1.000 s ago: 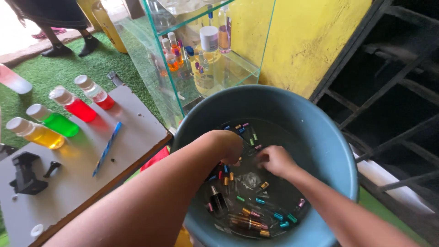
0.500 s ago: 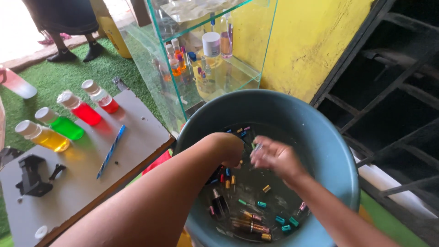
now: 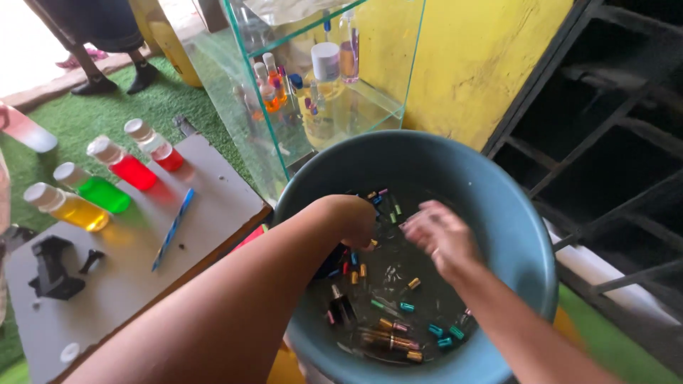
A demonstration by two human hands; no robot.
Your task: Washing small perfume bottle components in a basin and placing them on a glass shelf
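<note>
Outdoors, green turf [image 3: 107, 117] underlies the grey table [image 3: 213, 213] beside a yellow wall [image 3: 484, 64].

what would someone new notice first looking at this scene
The big blue basin at centre, with water and many small coloured caps and vials in it; the left hand and the right hand are both down inside it. To its left, a grey board carries bottles of red, green and yellow liquid. A glass cabinet of bottles stands behind, against a yellow wall.
</note>
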